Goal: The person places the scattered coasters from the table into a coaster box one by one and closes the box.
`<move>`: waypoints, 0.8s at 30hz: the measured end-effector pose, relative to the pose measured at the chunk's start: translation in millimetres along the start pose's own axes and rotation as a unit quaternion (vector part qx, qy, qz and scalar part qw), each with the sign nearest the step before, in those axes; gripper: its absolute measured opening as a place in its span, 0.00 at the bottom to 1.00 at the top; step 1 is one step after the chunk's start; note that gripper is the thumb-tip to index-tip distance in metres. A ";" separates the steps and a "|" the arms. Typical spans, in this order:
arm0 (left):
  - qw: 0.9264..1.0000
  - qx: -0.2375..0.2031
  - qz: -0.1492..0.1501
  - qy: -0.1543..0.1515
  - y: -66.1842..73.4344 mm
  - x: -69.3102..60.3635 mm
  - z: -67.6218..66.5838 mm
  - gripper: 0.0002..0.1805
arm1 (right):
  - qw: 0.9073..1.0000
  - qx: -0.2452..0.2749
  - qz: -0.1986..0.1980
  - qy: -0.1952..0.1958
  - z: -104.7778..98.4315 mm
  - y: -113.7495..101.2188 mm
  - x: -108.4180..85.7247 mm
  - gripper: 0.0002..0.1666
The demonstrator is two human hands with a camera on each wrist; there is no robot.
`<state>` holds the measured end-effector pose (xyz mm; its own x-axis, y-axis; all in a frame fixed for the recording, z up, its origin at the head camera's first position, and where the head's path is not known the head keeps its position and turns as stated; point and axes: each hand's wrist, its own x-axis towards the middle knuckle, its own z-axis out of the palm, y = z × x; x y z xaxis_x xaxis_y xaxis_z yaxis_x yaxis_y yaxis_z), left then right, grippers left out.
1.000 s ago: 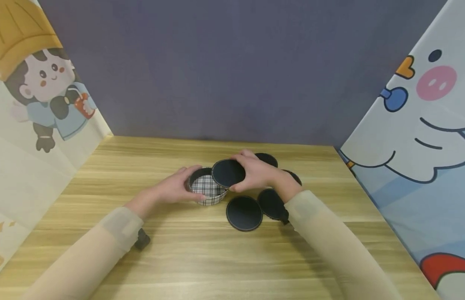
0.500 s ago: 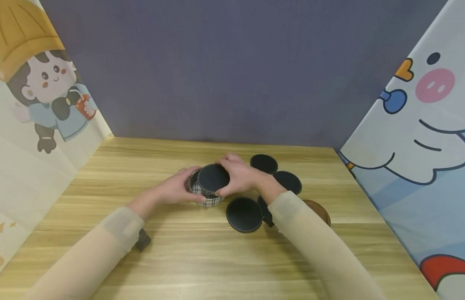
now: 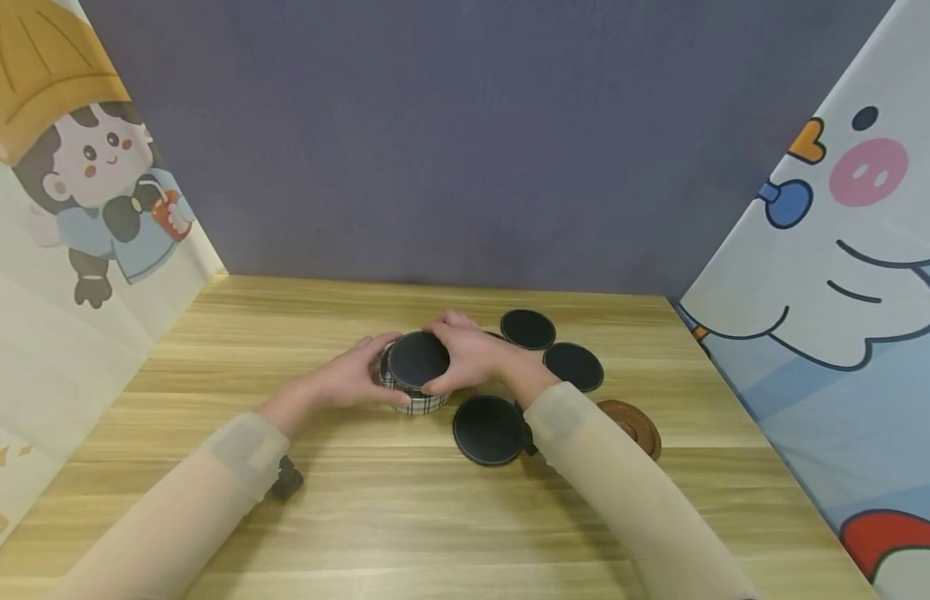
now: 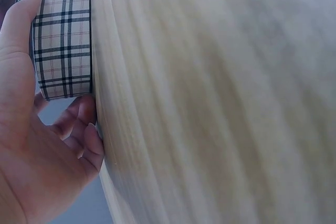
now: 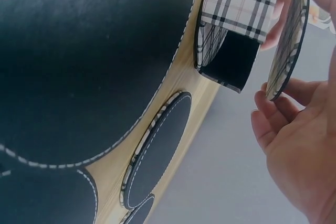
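Observation:
My left hand (image 3: 356, 375) grips the side of a round plaid coaster holder (image 3: 422, 406), thumb at the near side, fingers around the far side. The right wrist view shows a dark cutout in that holder's wall (image 5: 241, 3). Above its opening, a round black coaster (image 3: 418, 360) is pinched at the edge by my right hand (image 3: 468, 354). The coaster is tilted and its underside (image 5: 289, 45) is plaid; a gap to the holder shows in the right wrist view. What lies inside the holder is hidden.
Several black coasters lie flat to the right: a near one (image 3: 489, 431), a middle one (image 3: 573, 367) and a far one (image 3: 528, 329). A brown round object (image 3: 632, 423) lies partly behind my right sleeve. A grey wall (image 3: 450, 150) closes off the table's back.
My right hand has carried the coaster left, from the holder's right side to over its opening. The brown round object has come out from behind the right sleeve. The left hand stays put.

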<state>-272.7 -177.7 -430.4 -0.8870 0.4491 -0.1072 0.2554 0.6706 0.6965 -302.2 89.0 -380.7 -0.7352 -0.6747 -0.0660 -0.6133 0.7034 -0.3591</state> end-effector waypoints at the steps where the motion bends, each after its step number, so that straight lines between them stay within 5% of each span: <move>1: 1.000 -0.001 0.001 0.000 0.1 -0.2 -0.1 0.67 | 1.000 -0.001 -0.002 0.000 0.2 -0.4 0.5 0.66; 24: 1.000 -0.004 0.009 -0.003 -1.0 -0.8 -1.3 0.65 | 1.000 -0.027 -0.015 -0.003 10.7 -0.6 8.6 0.62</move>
<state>-272.7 -179.5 -430.1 -0.8798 0.4649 -0.0987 0.2686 0.6577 0.7038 -305.1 80.4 -391.1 -0.7150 -0.6965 -0.0608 -0.6495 0.6940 -0.3106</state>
